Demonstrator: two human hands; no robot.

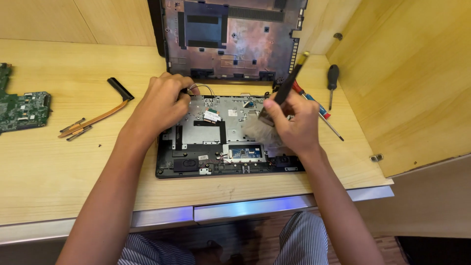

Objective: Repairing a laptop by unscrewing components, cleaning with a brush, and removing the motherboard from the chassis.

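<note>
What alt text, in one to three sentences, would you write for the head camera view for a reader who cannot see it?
A person's right hand sweeps a black-handled brush over an opened laptop base on a wooden desk, while the left hand grips its top edge near loose wires. A green circuit board, a copper heat pipe and screwdrivers lie nearby.

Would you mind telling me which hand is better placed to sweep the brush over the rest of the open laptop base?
The right hand, most likely: it already grips the brush, bristles down on the laptop base. The left hand is occupied at the thin wires by the rear edge.
</note>
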